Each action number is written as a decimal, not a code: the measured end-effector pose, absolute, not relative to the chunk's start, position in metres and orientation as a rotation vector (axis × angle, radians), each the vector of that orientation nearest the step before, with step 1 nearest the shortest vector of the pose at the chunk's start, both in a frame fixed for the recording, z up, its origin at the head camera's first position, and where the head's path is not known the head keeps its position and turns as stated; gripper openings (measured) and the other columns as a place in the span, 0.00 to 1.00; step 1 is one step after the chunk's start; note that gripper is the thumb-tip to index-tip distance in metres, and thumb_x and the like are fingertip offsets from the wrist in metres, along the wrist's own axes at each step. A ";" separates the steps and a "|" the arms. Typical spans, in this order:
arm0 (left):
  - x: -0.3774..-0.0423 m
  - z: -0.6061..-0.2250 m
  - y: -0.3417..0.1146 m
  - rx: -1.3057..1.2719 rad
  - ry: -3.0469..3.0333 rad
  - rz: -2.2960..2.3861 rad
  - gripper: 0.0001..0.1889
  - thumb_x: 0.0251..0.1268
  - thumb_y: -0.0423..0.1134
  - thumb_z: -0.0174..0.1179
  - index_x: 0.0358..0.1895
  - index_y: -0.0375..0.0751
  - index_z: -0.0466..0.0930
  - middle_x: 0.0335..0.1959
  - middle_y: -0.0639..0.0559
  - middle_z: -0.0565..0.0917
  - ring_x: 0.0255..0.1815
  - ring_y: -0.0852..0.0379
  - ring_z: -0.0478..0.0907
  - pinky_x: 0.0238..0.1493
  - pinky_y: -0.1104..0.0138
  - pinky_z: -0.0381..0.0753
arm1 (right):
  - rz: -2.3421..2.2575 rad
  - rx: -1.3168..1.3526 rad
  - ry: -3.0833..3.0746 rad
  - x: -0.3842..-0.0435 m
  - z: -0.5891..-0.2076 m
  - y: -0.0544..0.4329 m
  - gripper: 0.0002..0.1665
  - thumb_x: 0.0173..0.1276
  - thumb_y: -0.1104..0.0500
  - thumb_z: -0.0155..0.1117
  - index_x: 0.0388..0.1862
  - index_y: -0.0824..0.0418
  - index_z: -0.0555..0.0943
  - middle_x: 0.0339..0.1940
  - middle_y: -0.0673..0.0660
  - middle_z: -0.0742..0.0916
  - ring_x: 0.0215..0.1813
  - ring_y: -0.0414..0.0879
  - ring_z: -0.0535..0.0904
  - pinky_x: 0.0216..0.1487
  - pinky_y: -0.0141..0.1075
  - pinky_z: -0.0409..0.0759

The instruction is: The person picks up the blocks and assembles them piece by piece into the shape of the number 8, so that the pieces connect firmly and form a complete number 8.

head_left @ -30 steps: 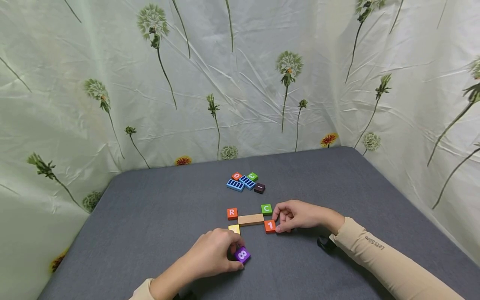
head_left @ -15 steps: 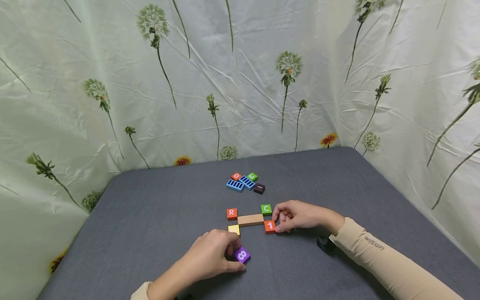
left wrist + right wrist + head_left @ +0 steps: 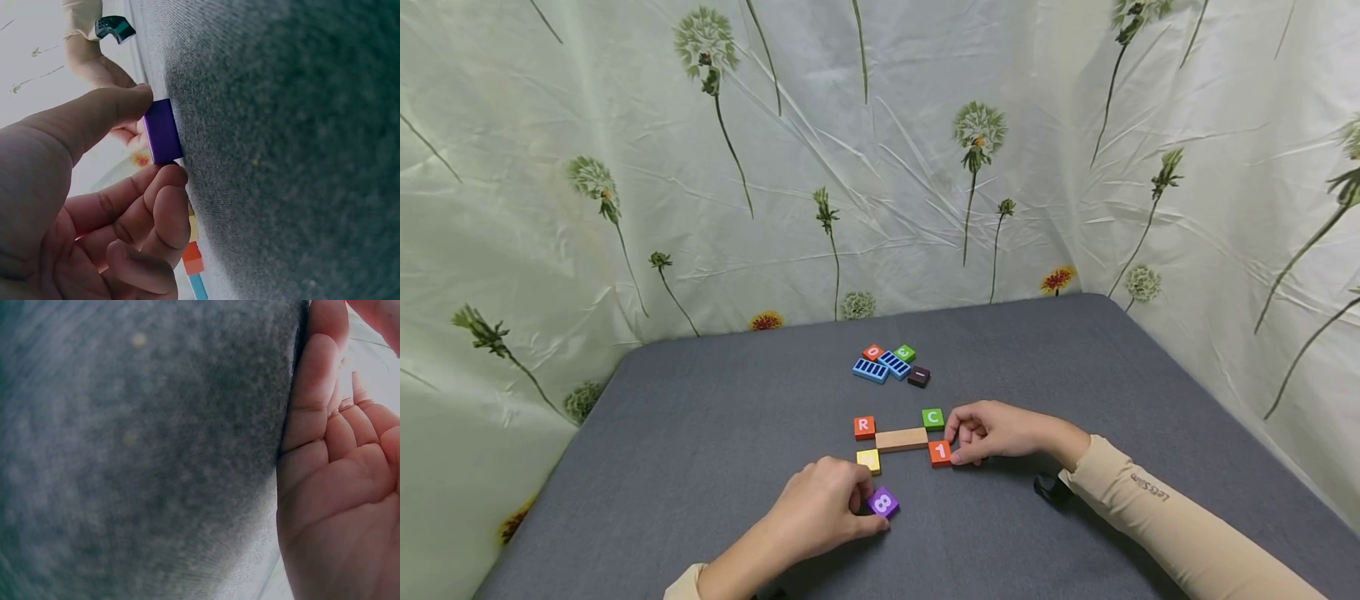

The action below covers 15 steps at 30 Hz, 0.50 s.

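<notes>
My left hand (image 3: 823, 510) pinches a purple tile marked 8 (image 3: 883, 502) between thumb and fingers, flat on the grey table (image 3: 700, 433). The left wrist view shows that purple tile (image 3: 161, 131) edge-on between my thumb and fingertip. Just beyond it lies a yellow tile (image 3: 869, 459). A plain wooden bar (image 3: 902, 439) sits between an orange R tile (image 3: 864, 427) and a green C tile (image 3: 933, 418). My right hand (image 3: 992, 432) rests loosely curled on the table, its thumb tip touching the right edge of an orange 1 tile (image 3: 939, 452). The right wrist view shows only my right hand's palm (image 3: 337, 487) and grey cloth.
A small heap of tiles (image 3: 891, 365) lies farther back: two blue striped ones, an orange, a green and a dark one. A black wrist-camera part (image 3: 1049, 487) sits by my right sleeve. Flowered curtains (image 3: 880, 167) close off the back and both sides.
My left hand has slid the purple 8 tile a little away from me, closer to the yellow tile. The right hand has not moved.
</notes>
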<state>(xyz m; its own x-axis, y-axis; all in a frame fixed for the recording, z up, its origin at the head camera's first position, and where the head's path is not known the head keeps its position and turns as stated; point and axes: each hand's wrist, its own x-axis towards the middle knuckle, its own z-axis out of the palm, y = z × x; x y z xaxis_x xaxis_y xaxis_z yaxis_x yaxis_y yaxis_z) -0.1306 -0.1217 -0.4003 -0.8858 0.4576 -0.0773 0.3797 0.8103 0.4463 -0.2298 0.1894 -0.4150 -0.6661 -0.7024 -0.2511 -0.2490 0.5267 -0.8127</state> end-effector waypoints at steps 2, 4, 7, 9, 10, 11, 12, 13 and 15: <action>-0.130 -0.400 -0.121 0.633 2.828 0.639 0.18 0.53 0.55 0.83 0.29 0.53 0.83 0.21 0.64 0.75 0.23 0.66 0.69 0.24 0.68 0.67 | -1.042 -0.770 2.208 -0.230 -0.416 0.189 0.14 0.72 0.57 0.74 0.50 0.61 0.81 0.31 0.46 0.85 0.30 0.36 0.77 0.34 0.29 0.76; -0.130 -0.400 -0.121 0.613 2.841 0.638 0.17 0.53 0.54 0.83 0.29 0.52 0.83 0.20 0.64 0.75 0.23 0.66 0.70 0.25 0.68 0.68 | -1.038 -0.772 2.211 -0.230 -0.416 0.190 0.14 0.72 0.58 0.74 0.50 0.61 0.81 0.31 0.46 0.85 0.30 0.37 0.77 0.34 0.29 0.76; -0.130 -0.400 -0.121 0.597 2.857 0.643 0.18 0.52 0.54 0.83 0.29 0.52 0.84 0.20 0.64 0.75 0.23 0.66 0.70 0.25 0.68 0.69 | -1.036 -0.771 2.211 -0.230 -0.416 0.190 0.14 0.72 0.58 0.74 0.50 0.61 0.81 0.31 0.46 0.85 0.30 0.37 0.77 0.34 0.29 0.76; -0.130 -0.400 -0.121 0.599 2.866 0.650 0.18 0.52 0.54 0.84 0.29 0.52 0.84 0.20 0.64 0.75 0.23 0.66 0.70 0.25 0.68 0.68 | -1.038 -0.772 2.206 -0.230 -0.415 0.190 0.14 0.72 0.58 0.73 0.51 0.62 0.81 0.31 0.47 0.85 0.31 0.37 0.77 0.34 0.29 0.76; -0.130 -0.400 -0.121 0.601 2.871 0.655 0.18 0.52 0.55 0.84 0.29 0.51 0.83 0.19 0.64 0.75 0.23 0.66 0.70 0.25 0.68 0.68 | -1.040 -0.771 2.203 -0.230 -0.415 0.190 0.15 0.72 0.58 0.73 0.51 0.62 0.81 0.31 0.47 0.85 0.31 0.37 0.77 0.34 0.29 0.76; -0.130 -0.401 -0.121 0.605 2.879 0.659 0.18 0.52 0.54 0.84 0.29 0.51 0.83 0.19 0.64 0.75 0.23 0.66 0.70 0.25 0.68 0.68 | -1.041 -0.773 2.199 -0.230 -0.415 0.190 0.15 0.72 0.57 0.73 0.51 0.62 0.81 0.31 0.47 0.85 0.31 0.37 0.77 0.34 0.29 0.75; -0.131 -0.401 -0.121 0.611 2.888 0.663 0.18 0.52 0.55 0.84 0.29 0.52 0.83 0.19 0.64 0.74 0.23 0.66 0.70 0.25 0.68 0.68 | -1.044 -0.772 2.196 -0.230 -0.415 0.190 0.15 0.72 0.57 0.73 0.51 0.62 0.81 0.31 0.47 0.85 0.31 0.37 0.77 0.34 0.29 0.75; -0.131 -0.401 -0.121 0.614 2.894 0.664 0.18 0.52 0.55 0.84 0.28 0.52 0.83 0.19 0.64 0.74 0.23 0.66 0.69 0.24 0.68 0.68 | -1.045 -0.772 2.193 -0.230 -0.415 0.190 0.15 0.72 0.57 0.74 0.51 0.62 0.81 0.31 0.46 0.85 0.31 0.37 0.77 0.34 0.29 0.75; -0.132 -0.402 -0.121 0.619 2.908 0.659 0.18 0.52 0.55 0.84 0.28 0.52 0.83 0.19 0.64 0.74 0.23 0.66 0.69 0.24 0.68 0.68 | -1.044 -0.771 2.191 -0.231 -0.414 0.190 0.15 0.72 0.57 0.74 0.51 0.62 0.81 0.31 0.46 0.85 0.30 0.36 0.76 0.34 0.29 0.75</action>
